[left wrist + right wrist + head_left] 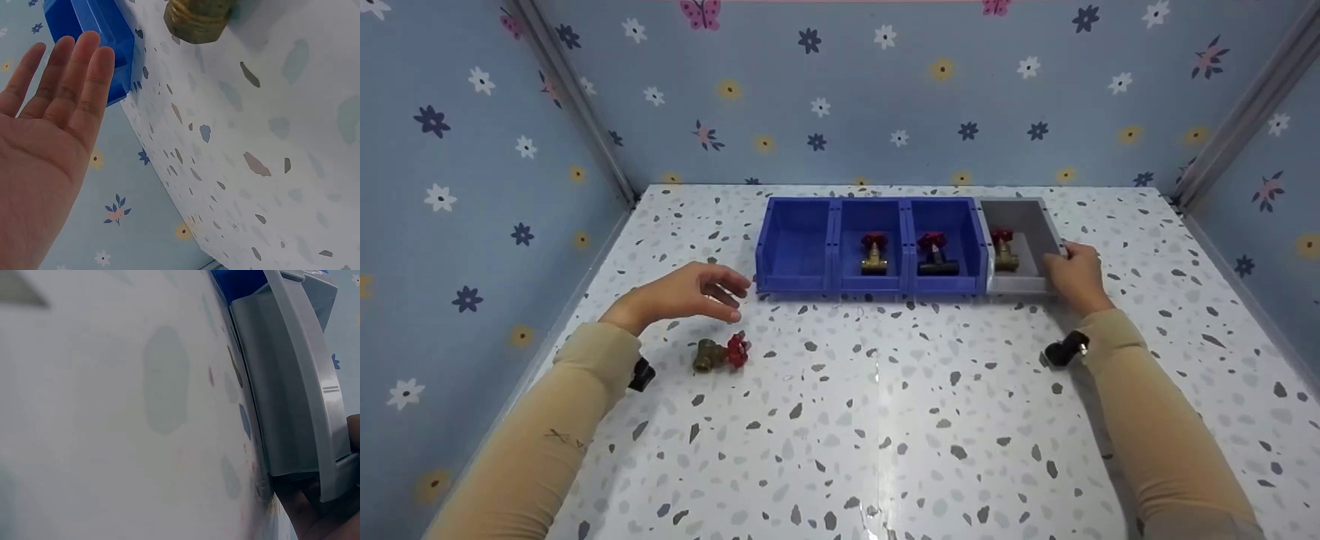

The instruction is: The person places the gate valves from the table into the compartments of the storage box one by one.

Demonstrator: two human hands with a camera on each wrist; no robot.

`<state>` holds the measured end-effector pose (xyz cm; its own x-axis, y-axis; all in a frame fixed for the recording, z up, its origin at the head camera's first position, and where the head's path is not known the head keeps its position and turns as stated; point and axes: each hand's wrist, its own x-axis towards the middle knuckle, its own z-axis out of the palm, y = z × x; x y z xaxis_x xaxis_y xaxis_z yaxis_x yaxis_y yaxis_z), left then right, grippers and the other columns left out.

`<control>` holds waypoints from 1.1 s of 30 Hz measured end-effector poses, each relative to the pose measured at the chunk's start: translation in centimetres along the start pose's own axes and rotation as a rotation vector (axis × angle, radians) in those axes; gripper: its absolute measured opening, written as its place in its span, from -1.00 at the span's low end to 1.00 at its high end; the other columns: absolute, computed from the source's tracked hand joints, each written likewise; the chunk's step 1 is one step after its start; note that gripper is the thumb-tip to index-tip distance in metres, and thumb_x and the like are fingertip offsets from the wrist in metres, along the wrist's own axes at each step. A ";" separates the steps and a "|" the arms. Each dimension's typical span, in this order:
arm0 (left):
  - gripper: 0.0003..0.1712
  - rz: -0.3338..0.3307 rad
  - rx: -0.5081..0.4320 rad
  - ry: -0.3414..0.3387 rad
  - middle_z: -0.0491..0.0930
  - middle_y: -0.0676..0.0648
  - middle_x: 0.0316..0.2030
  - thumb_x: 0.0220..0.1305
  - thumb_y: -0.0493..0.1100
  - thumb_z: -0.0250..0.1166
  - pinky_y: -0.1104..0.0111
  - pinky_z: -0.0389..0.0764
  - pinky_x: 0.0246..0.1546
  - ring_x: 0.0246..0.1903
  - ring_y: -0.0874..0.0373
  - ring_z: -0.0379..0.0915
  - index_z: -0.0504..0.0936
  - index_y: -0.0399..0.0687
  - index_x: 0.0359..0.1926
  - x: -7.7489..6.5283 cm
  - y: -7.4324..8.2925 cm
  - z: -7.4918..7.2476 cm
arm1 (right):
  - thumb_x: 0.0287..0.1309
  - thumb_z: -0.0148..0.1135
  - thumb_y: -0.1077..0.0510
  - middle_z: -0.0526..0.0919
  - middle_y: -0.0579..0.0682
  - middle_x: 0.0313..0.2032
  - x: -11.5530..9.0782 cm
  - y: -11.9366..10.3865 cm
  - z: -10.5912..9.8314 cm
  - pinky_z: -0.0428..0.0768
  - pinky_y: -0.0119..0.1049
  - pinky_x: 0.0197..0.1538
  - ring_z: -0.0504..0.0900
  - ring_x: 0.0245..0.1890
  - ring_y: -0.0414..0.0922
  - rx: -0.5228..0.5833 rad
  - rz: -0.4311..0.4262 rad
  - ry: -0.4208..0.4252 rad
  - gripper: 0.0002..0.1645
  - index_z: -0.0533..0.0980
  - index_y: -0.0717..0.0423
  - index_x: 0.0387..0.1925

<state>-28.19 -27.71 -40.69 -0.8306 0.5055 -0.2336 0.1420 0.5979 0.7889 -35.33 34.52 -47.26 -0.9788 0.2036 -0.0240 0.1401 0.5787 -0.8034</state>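
My left hand (pixel 690 292) is held with fingers relaxed and nothing in it, just left of the leftmost blue bin (pixel 795 284). Below it on the table lies a brass valve (pixel 709 355) with a red handwheel; part of its brass body (pixel 197 22) shows in the left wrist view. With my right hand (pixel 1078 277) I grip the right side wall of the grey bin (pixel 1020 286), thumb over the rim. Inside that bin sits a brass valve (pixel 1005 255) with a red handwheel. The right wrist view shows the grey bin's front (pixel 281 382) close up.
Three blue bins and the grey one stand side by side. The second blue bin holds a brass valve (pixel 874 259), the third a black-bodied valve (pixel 937 262), both with red handwheels. Flower-patterned walls (pixel 855 90) enclose the speckled table (pixel 840 420) at the back and sides.
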 end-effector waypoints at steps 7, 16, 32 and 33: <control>-0.22 -0.036 0.028 -0.050 0.56 -0.39 0.37 0.33 -0.17 0.56 -0.04 0.68 0.36 0.34 -0.24 0.60 0.49 -0.32 0.48 -0.5 -0.4 -0.2 | 0.42 -0.02 0.17 0.61 0.33 0.38 0.0 0.0 0.0 0.59 -0.07 0.38 0.60 0.29 0.08 0.017 0.004 0.010 -0.32 0.46 0.35 0.48; -0.25 -0.066 0.070 -0.098 0.59 -0.34 0.35 0.31 -0.14 0.58 -0.08 0.67 0.35 0.32 -0.22 0.61 0.54 -0.27 0.45 -1.4 -0.9 -0.2 | 0.44 -0.04 0.16 0.57 0.31 0.42 0.2 0.0 -0.2 0.54 0.04 0.50 0.58 0.32 0.10 0.015 0.025 -0.021 -0.31 0.43 0.35 0.51; -0.27 -0.057 0.207 -0.243 0.68 -0.24 0.26 0.25 -0.16 0.61 0.10 0.62 0.26 0.21 -0.11 0.61 0.61 -0.21 0.41 -2.1 -2.4 -0.2 | 0.47 -0.02 0.15 0.57 0.34 0.42 0.0 0.1 0.0 0.59 -0.03 0.44 0.59 0.31 0.09 0.026 0.030 -0.016 -0.32 0.42 0.33 0.52; -0.27 -0.064 0.215 -0.245 0.68 -0.22 0.26 0.25 -0.15 0.61 0.07 0.61 0.28 0.20 -0.10 0.61 0.61 -0.19 0.41 -2.2 -2.5 -0.2 | 0.47 -0.02 0.16 0.58 0.34 0.41 0.0 0.1 0.0 0.61 -0.05 0.39 0.60 0.29 0.09 0.026 0.022 -0.011 -0.33 0.44 0.34 0.50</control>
<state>-26.84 -30.43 -42.03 -0.6909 0.5814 -0.4297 0.2257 0.7381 0.6359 -35.30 34.55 -47.38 -0.9771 0.2076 -0.0477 0.1576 0.5539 -0.8176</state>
